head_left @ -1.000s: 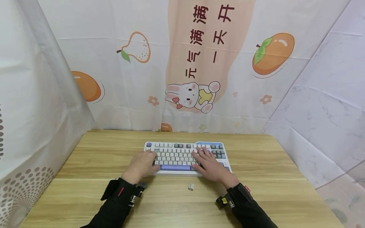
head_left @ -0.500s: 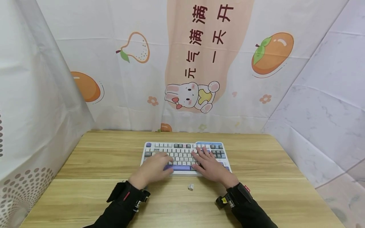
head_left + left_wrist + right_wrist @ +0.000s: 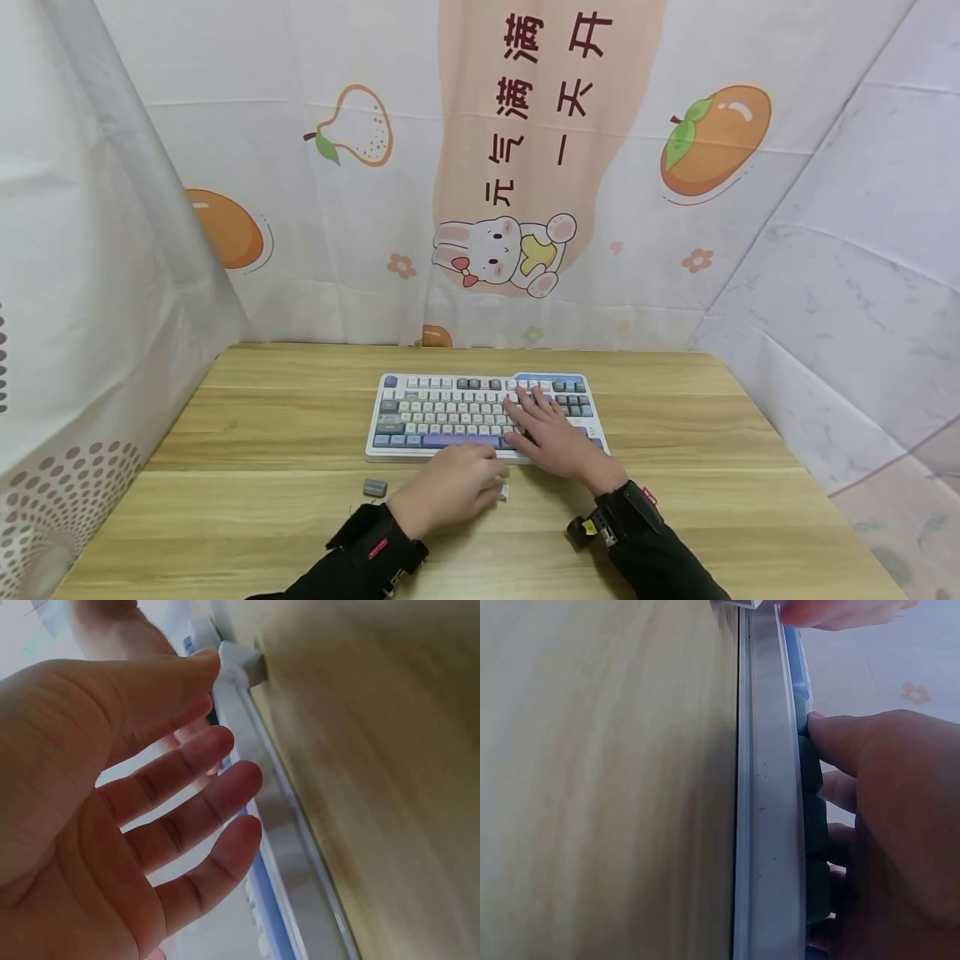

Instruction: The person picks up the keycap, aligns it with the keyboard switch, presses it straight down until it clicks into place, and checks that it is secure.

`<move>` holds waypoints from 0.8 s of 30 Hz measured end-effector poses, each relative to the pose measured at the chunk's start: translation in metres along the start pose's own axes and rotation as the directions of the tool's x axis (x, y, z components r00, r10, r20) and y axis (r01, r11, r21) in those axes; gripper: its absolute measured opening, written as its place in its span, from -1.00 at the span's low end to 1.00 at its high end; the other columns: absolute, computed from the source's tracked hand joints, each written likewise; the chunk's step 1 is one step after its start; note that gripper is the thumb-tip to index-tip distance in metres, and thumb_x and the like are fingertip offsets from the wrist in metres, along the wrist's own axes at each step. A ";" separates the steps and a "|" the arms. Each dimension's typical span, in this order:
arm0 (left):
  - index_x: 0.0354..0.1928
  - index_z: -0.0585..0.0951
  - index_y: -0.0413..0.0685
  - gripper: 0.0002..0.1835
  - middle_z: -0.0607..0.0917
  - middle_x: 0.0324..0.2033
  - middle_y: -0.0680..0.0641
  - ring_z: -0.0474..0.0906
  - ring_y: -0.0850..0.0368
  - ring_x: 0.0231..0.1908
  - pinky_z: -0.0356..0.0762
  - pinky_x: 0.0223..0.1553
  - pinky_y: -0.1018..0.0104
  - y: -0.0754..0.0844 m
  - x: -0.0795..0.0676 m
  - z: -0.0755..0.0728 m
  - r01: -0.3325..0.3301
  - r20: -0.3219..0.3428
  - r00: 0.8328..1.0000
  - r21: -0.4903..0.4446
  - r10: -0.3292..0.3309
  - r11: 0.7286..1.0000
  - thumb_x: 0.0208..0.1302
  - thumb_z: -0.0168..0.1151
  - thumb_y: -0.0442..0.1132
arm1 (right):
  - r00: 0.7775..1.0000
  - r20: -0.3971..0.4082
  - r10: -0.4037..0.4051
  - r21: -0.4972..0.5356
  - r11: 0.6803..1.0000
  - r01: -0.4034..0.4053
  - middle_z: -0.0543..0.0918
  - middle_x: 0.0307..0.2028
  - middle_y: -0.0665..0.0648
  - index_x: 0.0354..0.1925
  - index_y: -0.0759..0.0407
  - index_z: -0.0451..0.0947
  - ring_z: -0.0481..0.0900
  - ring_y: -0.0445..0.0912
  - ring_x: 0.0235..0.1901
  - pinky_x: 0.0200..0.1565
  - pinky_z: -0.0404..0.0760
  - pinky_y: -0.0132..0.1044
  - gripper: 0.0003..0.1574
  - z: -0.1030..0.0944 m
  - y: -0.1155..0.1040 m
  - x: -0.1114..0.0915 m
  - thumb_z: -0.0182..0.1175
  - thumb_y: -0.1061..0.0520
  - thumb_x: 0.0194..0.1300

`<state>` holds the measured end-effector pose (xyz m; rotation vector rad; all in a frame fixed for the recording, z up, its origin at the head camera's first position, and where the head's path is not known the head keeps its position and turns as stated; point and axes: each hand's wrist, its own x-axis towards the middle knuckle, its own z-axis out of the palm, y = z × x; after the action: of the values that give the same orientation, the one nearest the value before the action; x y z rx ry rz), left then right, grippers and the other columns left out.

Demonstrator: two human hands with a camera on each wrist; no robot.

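A white keyboard (image 3: 452, 419) with grey, white, blue and purple keys lies on the wooden table. My right hand (image 3: 555, 435) rests over its right part with the fingers spread across the keys. Just in front of the keyboard's near edge, my left hand (image 3: 453, 487) reaches to a small light grey keycap (image 3: 504, 492), which it partly covers. In the left wrist view, the thumb tip is right at that keycap (image 3: 241, 664), while the other fingers are loosely bent and apart. A darker grey keycap (image 3: 375, 488) lies on the table to the left, near the left wrist.
The wooden table (image 3: 660, 500) runs back to a printed cloth (image 3: 360, 208) with fruit and a rabbit. White cloth walls (image 3: 862, 292) stand at both sides. Each wrist wears a black strap with a small camera (image 3: 581, 532).
My left hand has left the keyboard's left side and moved right and nearer to the small keycap. The dark grey keycap is uncovered. My right hand has stayed in place.
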<state>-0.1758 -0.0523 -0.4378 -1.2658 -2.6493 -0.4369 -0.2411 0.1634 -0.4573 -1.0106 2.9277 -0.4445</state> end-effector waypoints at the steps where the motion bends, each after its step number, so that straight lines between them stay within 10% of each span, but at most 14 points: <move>1: -0.19 0.68 0.09 -0.83 0.62 -0.31 0.15 0.51 0.28 -0.30 0.50 -0.25 0.37 0.001 0.000 0.001 0.003 0.008 1.000 0.000 -0.003 1.000 0.20 0.27 -0.10 | 1.000 0.001 -0.001 0.001 1.000 0.001 0.01 0.44 0.32 0.45 0.12 0.06 -0.19 0.26 0.40 0.29 -0.09 0.23 -0.25 0.000 0.000 0.000 -0.18 -0.21 0.47; 17: -0.29 0.73 0.11 -0.81 0.69 -0.31 0.18 0.58 0.34 -0.24 0.52 -0.19 0.42 -0.001 0.000 0.002 0.032 0.049 0.998 -0.097 -0.027 0.995 0.12 0.23 -0.34 | 1.000 -0.007 -0.004 0.012 1.000 0.004 0.00 0.43 0.34 0.45 0.15 0.06 -0.19 0.27 0.40 0.28 -0.11 0.26 -0.25 0.000 -0.001 0.000 -0.16 -0.18 0.47; 24: -0.43 0.69 0.16 -0.85 0.60 -0.48 0.27 0.48 0.43 -0.44 0.45 -0.39 0.46 -0.001 0.002 0.002 0.054 0.079 0.996 -0.089 -0.047 0.995 0.25 0.20 -0.08 | 1.000 0.003 0.002 0.015 1.000 -0.002 -0.01 0.44 0.33 0.45 0.13 0.05 -0.20 0.27 0.40 0.29 -0.11 0.24 -0.25 -0.001 -0.001 0.001 -0.17 -0.19 0.47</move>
<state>-0.1779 -0.0507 -0.4396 -1.2676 -2.7599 -0.5323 -0.2410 0.1623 -0.4562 -1.0049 2.9182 -0.4641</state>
